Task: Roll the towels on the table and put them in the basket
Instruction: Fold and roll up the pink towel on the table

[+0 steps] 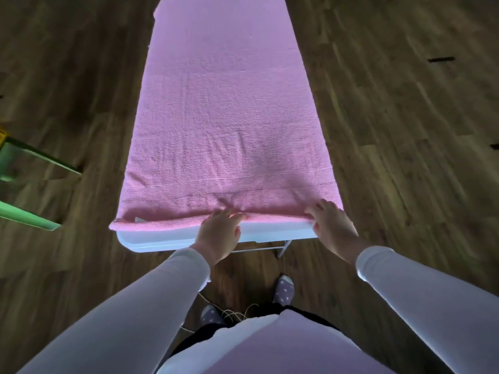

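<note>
We are gripping, with our left hand (220, 230) and right hand (330, 222) curled, the near hem of the long pink terry towel (224, 117), at the middle and right corner of the near edge of the white desk (172, 240); the towel is lying flat along it.

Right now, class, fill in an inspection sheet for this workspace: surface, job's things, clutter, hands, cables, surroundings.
Surface: white table, almost wholly covered by the towel.
Job's things: pink towel spread flat, near edge bunched; basket not in view.
Clutter: nothing seen.
Hands: left hand and right hand both grip the towel's near edge.
Cables: thin cord on the floor by the feet.
Surroundings: wood floor with black tape marks; green frame at left.
</note>
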